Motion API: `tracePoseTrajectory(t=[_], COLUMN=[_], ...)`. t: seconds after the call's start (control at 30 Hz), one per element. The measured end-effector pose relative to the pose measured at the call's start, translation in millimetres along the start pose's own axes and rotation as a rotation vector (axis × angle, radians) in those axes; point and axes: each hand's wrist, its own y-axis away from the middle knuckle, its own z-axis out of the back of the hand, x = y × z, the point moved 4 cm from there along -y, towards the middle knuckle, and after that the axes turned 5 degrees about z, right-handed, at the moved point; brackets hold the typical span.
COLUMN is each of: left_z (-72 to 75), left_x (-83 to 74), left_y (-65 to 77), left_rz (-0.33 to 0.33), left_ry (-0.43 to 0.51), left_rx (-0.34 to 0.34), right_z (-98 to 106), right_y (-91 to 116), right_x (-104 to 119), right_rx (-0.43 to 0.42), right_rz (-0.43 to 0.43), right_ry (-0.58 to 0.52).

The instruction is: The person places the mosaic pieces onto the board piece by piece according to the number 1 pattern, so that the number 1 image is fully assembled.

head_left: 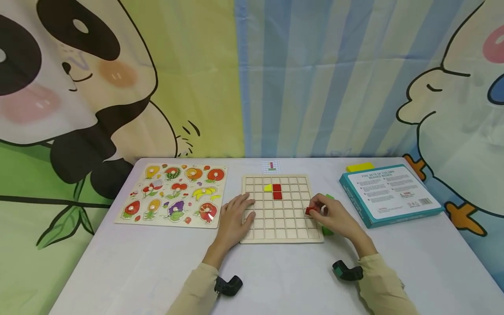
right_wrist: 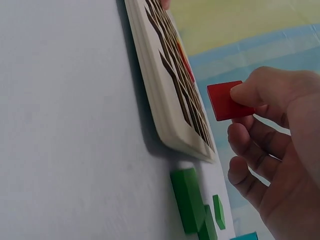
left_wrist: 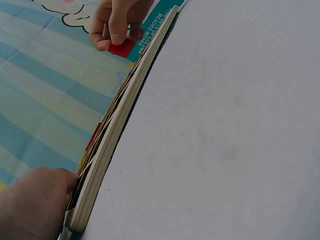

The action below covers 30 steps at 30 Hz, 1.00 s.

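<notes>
A red square tile is pinched between the thumb and fingers of my right hand, held over the right edge of the wooden grid board. My left hand rests on the board's left edge with its fingers spread. Two red tiles sit one above the other in the grid, and a yellow piece lies left of the upper one. Several green blocks lie on the table beside the board's right side, partly hidden by my right hand in the head view.
A small pattern card lies behind the board. At the left is a fruit puzzle board. A teal box stands at the right, with a yellow piece behind it. White cloth covers the table.
</notes>
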Motion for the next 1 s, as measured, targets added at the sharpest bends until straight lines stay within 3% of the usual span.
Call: tracePoseTrajectory(t=[0.53,0.77,1.0], left_z=[-0.9,-1.3,-0.3], left_x=[-3.4,-2.2,-0.5], left_y=[-1.8,-1.1,-0.1], left_rz=[-0.008,0.004,0.008], left_ry=[-0.015,-0.014,-0.012], left_rx=[0.002,0.01,0.006], right_z=[-18,-27,-36], right_y=[-18,-28,-45], right_x=[3,7,14], right_rx=[0.012,0.022,0.026], right_rz=[0.007,-0.027,0.013], right_ry=[-0.052,-0.057,-0.044])
